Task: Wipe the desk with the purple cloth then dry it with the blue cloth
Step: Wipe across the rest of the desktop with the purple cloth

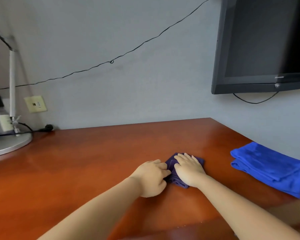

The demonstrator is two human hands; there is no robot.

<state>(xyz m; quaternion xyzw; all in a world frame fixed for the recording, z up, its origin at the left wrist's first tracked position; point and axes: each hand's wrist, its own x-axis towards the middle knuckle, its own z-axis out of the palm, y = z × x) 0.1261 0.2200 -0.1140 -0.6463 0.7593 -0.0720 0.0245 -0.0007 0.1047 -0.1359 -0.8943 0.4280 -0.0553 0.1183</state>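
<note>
Two bare hands work a folded purple cloth near the middle of a reddish-brown wooden surface. The right hand lies palm down on top of the cloth, its grip spread, the fingers straight and slightly fanned toward the wall, pressing the fabric flat against the wood. The left hand sits just beside it at the cloth's left edge, fingers curled, its grip pinching the fabric's folded edge between thumb and fingertips. Both forearms reach in from the lower edge of the view, bare and angled toward each other, wrists low over the wood.

A folded blue cloth rests on the same surface well to the right, near its right edge, apart from both hands and untouched.

At the far left stands a desk lamp with a round silver base and a white stem. A black cable runs slantwise across the grey wall, and a dark flat screen is mounted at upper right. A wall socket plate sits just right of the lamp's stem.
</note>
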